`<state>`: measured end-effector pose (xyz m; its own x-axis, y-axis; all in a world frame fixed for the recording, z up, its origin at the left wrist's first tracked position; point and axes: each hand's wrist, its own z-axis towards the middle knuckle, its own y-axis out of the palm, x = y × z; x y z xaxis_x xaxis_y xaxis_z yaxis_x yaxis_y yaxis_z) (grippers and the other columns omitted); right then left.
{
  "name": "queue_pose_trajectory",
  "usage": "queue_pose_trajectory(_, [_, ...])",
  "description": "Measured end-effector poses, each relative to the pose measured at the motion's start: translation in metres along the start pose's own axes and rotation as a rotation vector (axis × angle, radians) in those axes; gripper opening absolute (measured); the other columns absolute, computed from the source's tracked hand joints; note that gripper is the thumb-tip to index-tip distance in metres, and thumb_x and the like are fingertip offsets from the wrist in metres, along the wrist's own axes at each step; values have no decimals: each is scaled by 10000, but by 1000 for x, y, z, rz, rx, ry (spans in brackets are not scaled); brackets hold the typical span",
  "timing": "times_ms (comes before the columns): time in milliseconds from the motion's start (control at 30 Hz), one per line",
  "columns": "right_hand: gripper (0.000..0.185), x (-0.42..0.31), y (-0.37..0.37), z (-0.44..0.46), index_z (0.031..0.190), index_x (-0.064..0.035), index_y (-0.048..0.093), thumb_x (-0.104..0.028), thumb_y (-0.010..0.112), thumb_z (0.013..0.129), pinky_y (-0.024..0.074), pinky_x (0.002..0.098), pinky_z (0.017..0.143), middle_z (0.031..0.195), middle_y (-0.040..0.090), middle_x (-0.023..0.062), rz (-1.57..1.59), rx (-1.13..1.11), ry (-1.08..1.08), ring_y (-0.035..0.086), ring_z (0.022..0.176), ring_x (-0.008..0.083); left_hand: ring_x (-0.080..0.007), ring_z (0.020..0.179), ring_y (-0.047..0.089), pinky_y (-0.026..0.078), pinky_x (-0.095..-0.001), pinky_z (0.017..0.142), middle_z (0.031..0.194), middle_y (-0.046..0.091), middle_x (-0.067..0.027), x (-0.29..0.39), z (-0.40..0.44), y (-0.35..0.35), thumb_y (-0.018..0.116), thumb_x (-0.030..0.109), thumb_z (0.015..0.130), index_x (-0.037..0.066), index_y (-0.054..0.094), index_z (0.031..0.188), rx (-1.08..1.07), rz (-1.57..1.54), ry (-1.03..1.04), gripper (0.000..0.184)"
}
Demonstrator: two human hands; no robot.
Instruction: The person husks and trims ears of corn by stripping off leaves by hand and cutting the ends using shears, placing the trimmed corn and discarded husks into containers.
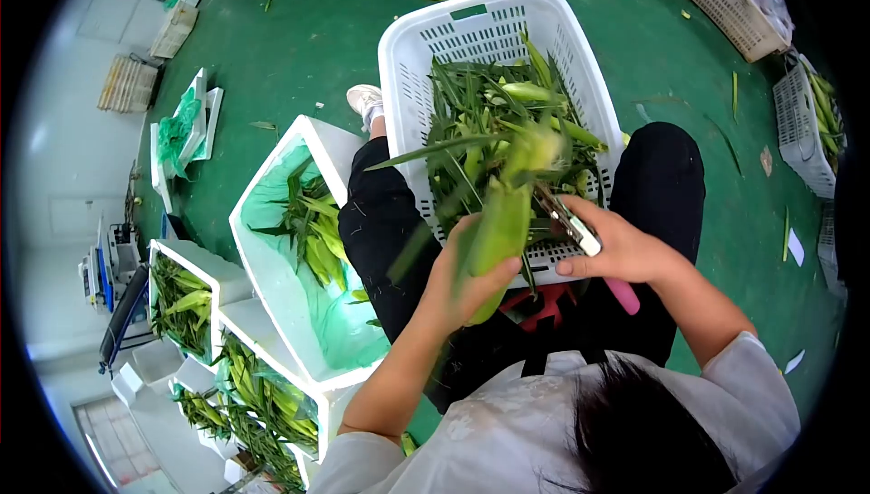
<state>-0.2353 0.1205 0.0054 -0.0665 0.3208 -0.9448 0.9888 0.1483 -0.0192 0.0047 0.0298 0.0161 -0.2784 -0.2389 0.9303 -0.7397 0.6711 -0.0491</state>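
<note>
My left hand (446,281) is wrapped round a green ear of corn (504,222) in its husk, held tilted over the near end of a white plastic basket (399,68). The silk end of the ear is blurred and points away from me. In my right hand (618,245) is a pair of pruning shears (577,229) with a pink handle. Their blades are close beside the ear; whether they touch it I cannot tell. Long leaves and husked ears (530,92) fill the basket between my knees.
On my left stands a white foam box (337,154) lined with green plastic, with some corn (322,245) inside. More foam boxes (237,290) of corn are behind it. At the right are a crate (725,4) and a basket of corn (797,145). Leaf scraps lie on the green floor.
</note>
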Motion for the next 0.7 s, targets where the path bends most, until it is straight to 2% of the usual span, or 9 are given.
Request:
queue_pose_trajectory(67, [870, -14, -10, 8, 1345, 57, 449, -416, 841, 728, 444, 354, 974, 1193, 568, 187, -157, -117, -29, 561, 1117, 267, -189, 1109, 563, 449, -315, 961, 1227, 594, -117, 2, -9, -10, 745, 243, 851, -21, 433, 1374, -116, 167, 104, 664])
queue_pose_trajectory(100, [804, -16, -11, 9, 1291, 40, 492, -402, 847, 720, 452, 348, 940, 1173, 566, 168, -169, -113, -128, 555, 1092, 238, -194, 1103, 567, 445, -310, 967, 1228, 596, -102, -6, -8, -19, 752, 229, 838, -34, 454, 1361, -201, 141, -9, 657])
queue_pose_trajectory(200, [621, -16, -12, 13, 1184, 33, 558, -310, 834, 745, 504, 299, 806, 978, 634, 85, -149, -222, -208, 623, 915, 190, -142, 1090, 572, 447, -279, 960, 1231, 602, -75, 2, -18, -36, 759, 269, 815, -33, 439, 1396, -324, -269, -276, 729])
queue_pose_trajectory(233, [573, -19, -9, 9, 1162, 27, 569, -287, 823, 757, 508, 287, 760, 926, 637, 72, -34, -222, -95, 628, 861, 175, -171, 1080, 608, 473, -312, 957, 1182, 630, -108, -6, -19, -42, 728, 326, 842, -18, 457, 1383, -362, -353, -258, 696])
queue_pose_trajectory(333, [352, -24, 2, -4, 1056, 1, 610, -205, 759, 814, 507, 253, 585, 755, 625, 45, 394, -163, 164, 624, 674, 124, -334, 979, 670, 554, -406, 844, 1070, 652, -170, -14, -21, -32, 595, 574, 861, 4, 453, 1378, -347, -692, -219, 783])
queue_pose_trajectory(400, [330, -16, 3, -10, 1064, 1, 601, -194, 725, 829, 511, 259, 580, 759, 625, 64, 655, 18, 147, 622, 671, 136, -389, 991, 659, 561, -452, 743, 1038, 651, -207, -19, -16, -26, 307, 675, 935, 34, 483, 1351, -119, -853, -431, 784])
queue_pose_trajectory(433, [336, -17, 2, -14, 1085, 6, 589, -193, 699, 838, 525, 278, 602, 772, 632, 74, 677, 81, 185, 635, 684, 165, -375, 969, 653, 561, -458, 723, 1028, 639, -195, -19, -12, -26, 329, 691, 923, 42, 473, 1358, -119, -870, -432, 794])
queue_pose_trajectory(567, [503, 2, 18, -30, 1254, 16, 513, -246, 699, 867, 531, 335, 742, 1045, 641, 91, 726, -211, 232, 654, 814, 212, -313, 887, 615, 571, -447, 657, 986, 584, -151, -28, -12, -18, 516, 734, 832, 41, 430, 1377, -258, -1175, -308, 887])
queue_pose_trajectory(700, [544, 1, 35, -30, 1243, -10, 519, -273, 763, 834, 495, 283, 711, 1018, 613, 71, 812, -319, 340, 623, 819, 164, -270, 892, 615, 588, -408, 735, 994, 581, -150, -31, -21, -24, 801, 651, 646, -37, 405, 1365, -316, -657, -182, 1071])
